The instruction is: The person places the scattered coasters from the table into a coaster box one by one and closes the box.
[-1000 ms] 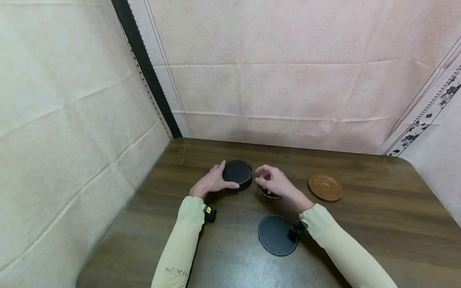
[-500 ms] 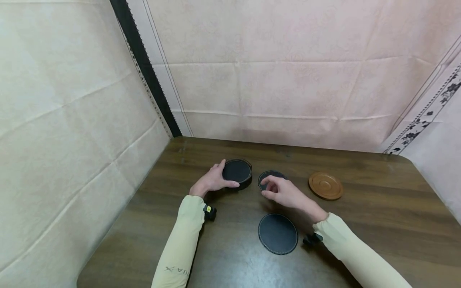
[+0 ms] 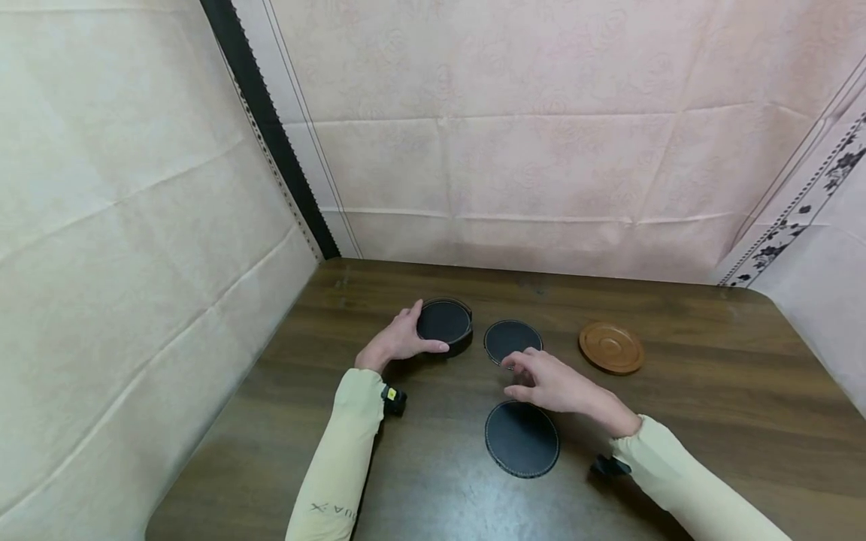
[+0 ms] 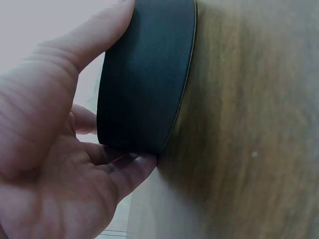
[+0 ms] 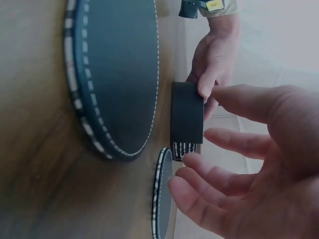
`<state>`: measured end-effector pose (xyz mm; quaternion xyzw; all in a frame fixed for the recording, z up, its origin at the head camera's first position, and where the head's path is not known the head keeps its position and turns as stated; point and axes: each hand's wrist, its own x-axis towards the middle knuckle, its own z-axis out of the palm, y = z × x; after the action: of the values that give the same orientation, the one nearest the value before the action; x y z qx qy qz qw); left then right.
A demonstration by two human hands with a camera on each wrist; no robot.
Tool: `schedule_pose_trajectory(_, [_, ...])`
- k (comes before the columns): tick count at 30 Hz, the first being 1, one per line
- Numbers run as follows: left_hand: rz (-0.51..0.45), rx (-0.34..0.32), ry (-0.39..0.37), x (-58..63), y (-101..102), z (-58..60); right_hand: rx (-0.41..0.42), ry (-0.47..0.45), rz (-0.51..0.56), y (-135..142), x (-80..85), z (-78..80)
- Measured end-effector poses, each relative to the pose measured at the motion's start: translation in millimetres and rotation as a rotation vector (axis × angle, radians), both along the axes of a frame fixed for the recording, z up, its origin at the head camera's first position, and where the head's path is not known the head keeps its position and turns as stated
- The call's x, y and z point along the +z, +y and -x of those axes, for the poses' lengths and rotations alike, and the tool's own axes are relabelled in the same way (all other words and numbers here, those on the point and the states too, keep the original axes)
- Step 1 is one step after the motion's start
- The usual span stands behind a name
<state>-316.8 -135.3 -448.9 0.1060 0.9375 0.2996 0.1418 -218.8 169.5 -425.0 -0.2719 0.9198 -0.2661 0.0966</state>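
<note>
Head view: the left hand (image 3: pixel 398 342) has its grip curled round the black round coaster holder (image 3: pixel 445 324), thumb on the near side and fingers on the far rim; the holder stands on the desk (image 3: pixel 710 421). The left wrist view shows thumb and fingers (image 4: pixel 124 172) pressed against the holder's wall (image 4: pixel 144 74). The right hand (image 3: pixel 558 387) hovers with a loose, relaxed grip, holding nothing. A small black coaster (image 3: pixel 510 340) lies flat just beyond its fingertips; a larger stitched black coaster (image 3: pixel 522 439) lies just below it. A wooden saucer (image 3: pixel 611 349) sits further right, well apart.
</note>
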Motion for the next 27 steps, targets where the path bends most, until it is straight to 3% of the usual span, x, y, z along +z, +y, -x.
schedule_pose_trajectory(10, [-0.001, -0.003, 0.001, 0.9, 0.4, -0.5, -0.045, -0.055, -0.081, 6.9, -0.2, -14.8])
schedule_pose_trajectory(27, [0.006, 0.0, 0.015, 0.0, 0.5, -0.5, 0.014, -0.092, -0.127, 11.4, -8.4, -23.1])
